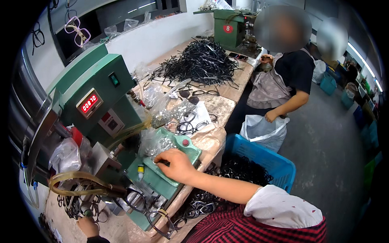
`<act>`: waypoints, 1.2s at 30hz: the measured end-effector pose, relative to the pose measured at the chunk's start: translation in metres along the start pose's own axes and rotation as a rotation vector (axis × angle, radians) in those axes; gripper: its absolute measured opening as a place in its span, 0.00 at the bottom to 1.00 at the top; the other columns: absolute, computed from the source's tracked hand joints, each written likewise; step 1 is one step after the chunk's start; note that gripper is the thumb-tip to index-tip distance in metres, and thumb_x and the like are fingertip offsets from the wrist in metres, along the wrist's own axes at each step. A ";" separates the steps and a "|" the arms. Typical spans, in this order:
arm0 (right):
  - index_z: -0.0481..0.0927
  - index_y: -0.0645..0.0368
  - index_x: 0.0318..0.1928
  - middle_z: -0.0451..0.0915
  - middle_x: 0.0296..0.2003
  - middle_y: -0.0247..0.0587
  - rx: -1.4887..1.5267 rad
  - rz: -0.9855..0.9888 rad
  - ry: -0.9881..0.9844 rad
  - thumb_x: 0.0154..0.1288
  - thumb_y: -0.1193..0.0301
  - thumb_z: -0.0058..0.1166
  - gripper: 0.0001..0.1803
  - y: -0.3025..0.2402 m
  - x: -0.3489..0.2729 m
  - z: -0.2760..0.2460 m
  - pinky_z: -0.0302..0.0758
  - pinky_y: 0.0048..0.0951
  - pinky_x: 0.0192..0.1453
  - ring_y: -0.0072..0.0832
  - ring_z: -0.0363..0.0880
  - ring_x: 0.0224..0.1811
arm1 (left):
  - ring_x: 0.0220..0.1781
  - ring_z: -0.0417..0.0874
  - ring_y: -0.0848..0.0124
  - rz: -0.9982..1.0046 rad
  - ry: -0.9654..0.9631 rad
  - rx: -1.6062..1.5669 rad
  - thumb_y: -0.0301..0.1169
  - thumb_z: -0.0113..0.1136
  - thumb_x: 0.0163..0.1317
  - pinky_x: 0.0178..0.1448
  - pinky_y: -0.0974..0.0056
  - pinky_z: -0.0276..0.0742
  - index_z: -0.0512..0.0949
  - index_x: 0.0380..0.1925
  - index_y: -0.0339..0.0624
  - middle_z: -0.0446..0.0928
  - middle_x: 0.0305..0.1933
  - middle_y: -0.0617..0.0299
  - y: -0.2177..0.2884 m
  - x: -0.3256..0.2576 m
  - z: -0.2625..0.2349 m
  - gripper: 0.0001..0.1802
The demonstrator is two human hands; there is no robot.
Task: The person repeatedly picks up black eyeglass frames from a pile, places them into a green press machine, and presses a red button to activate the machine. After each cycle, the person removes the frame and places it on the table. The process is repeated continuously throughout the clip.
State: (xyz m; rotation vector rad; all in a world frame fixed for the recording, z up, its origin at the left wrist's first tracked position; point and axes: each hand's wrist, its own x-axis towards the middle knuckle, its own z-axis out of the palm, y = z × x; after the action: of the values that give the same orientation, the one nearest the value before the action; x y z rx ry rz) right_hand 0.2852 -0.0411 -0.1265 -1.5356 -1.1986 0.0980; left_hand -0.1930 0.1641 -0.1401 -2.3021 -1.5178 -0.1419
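My right hand (175, 165) is over the green machine bed (162, 178), fingers curled in a pinch beside a clear plastic bag with small silvery metal parts (164, 145). What the fingertips hold is too small to make out. At the lower left, my left hand (87, 227) is closed by a round dark knob (85, 210), next to a bunch of dark spectacle frames (73, 204). Whether it grips the knob cannot be seen. A dark spectacle frame (149, 220) lies across the front of the green bench machine (89, 93), apart from both hands.
A heap of black temple arms (198, 62) covers the far bench. Loose spectacle frames (188, 123) lie nearer. A blue basket (283, 170) of dark frames stands at the right. Beyond it, a co-worker (279, 77) has a hand on a white bag (265, 131) near another green machine (227, 30).
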 end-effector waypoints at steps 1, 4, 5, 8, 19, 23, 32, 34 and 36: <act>0.86 0.56 0.37 0.84 0.35 0.43 0.009 -0.002 0.001 0.57 0.71 0.62 0.07 0.001 0.000 0.004 0.76 0.41 0.49 0.44 0.81 0.41 | 0.41 0.77 0.47 0.035 0.019 0.106 0.23 0.60 0.42 0.47 0.46 0.69 0.79 0.18 0.40 0.77 0.22 0.49 -0.018 0.000 0.029 0.00; 0.86 0.57 0.36 0.84 0.34 0.42 -0.002 0.058 -0.066 0.57 0.72 0.63 0.06 -0.005 -0.007 -0.012 0.76 0.40 0.49 0.43 0.81 0.42 | 0.40 0.79 0.45 0.097 -0.184 0.044 0.26 0.64 0.39 0.40 0.45 0.73 0.80 0.19 0.41 0.80 0.27 0.48 -0.037 -0.005 0.069 0.04; 0.87 0.57 0.35 0.84 0.34 0.42 -0.020 0.015 -0.038 0.57 0.72 0.63 0.05 -0.009 -0.011 -0.021 0.76 0.40 0.50 0.43 0.81 0.42 | 0.38 0.82 0.54 0.078 -0.464 0.041 0.21 0.63 0.41 0.39 0.52 0.76 0.83 0.35 0.38 0.82 0.35 0.52 -0.017 -0.004 0.033 0.16; 0.86 0.56 0.35 0.84 0.34 0.40 0.196 -0.022 -0.121 0.56 0.73 0.60 0.06 -0.040 -0.010 -0.033 0.76 0.40 0.51 0.42 0.80 0.43 | 0.25 0.75 0.50 -0.021 0.124 -0.404 0.15 0.58 0.41 0.30 0.56 0.67 0.73 0.20 0.37 0.73 0.20 0.49 0.033 -0.037 -0.015 0.07; 0.76 0.64 0.53 0.81 0.42 0.35 0.699 0.151 -0.202 0.58 0.80 0.62 0.21 -0.098 0.006 0.035 0.75 0.23 0.51 0.20 0.78 0.42 | 0.20 0.71 0.76 -0.137 0.545 -1.868 0.42 0.47 0.78 0.19 0.74 0.64 0.75 0.51 0.36 0.75 0.29 0.59 0.177 -0.047 -0.178 0.19; 0.72 0.66 0.59 0.82 0.37 0.32 0.987 0.426 -0.341 0.59 0.83 0.61 0.25 -0.123 0.007 0.033 0.73 0.20 0.49 0.15 0.77 0.41 | 0.25 0.78 0.74 0.107 0.876 -1.151 0.36 0.49 0.78 0.20 0.74 0.70 0.75 0.51 0.31 0.80 0.32 0.53 0.194 -0.008 -0.212 0.16; 0.72 0.66 0.64 0.84 0.50 0.47 0.551 0.073 -0.353 0.63 0.81 0.52 0.27 -0.129 -0.011 -0.007 0.71 0.35 0.66 0.36 0.80 0.58 | 0.14 0.74 0.68 0.131 0.194 -1.994 0.35 0.47 0.77 0.18 0.70 0.71 0.73 0.50 0.27 0.79 0.27 0.48 0.218 -0.070 -0.234 0.18; 0.78 0.63 0.59 0.84 0.52 0.50 0.240 -0.089 -0.396 0.63 0.79 0.53 0.22 -0.089 0.000 -0.020 0.74 0.37 0.64 0.39 0.81 0.59 | 0.12 0.75 0.67 -0.007 -0.636 -2.101 0.39 0.43 0.78 0.16 0.69 0.71 0.71 0.51 0.26 0.78 0.23 0.46 0.226 -0.079 -0.245 0.22; 0.83 0.62 0.51 0.85 0.48 0.51 0.033 0.176 -0.236 0.63 0.77 0.53 0.16 -0.044 -0.002 -0.024 0.76 0.38 0.62 0.42 0.83 0.54 | 0.12 0.75 0.67 -0.192 -1.130 -2.184 0.43 0.37 0.79 0.16 0.71 0.70 0.71 0.54 0.27 0.77 0.19 0.48 0.238 -0.062 -0.236 0.25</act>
State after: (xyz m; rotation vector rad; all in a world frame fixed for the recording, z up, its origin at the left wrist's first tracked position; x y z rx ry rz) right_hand 0.2721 -0.0650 -0.0847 -1.6313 -1.2351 0.4233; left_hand 0.0254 -0.0581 -0.0007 -4.1744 -2.8270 -1.2974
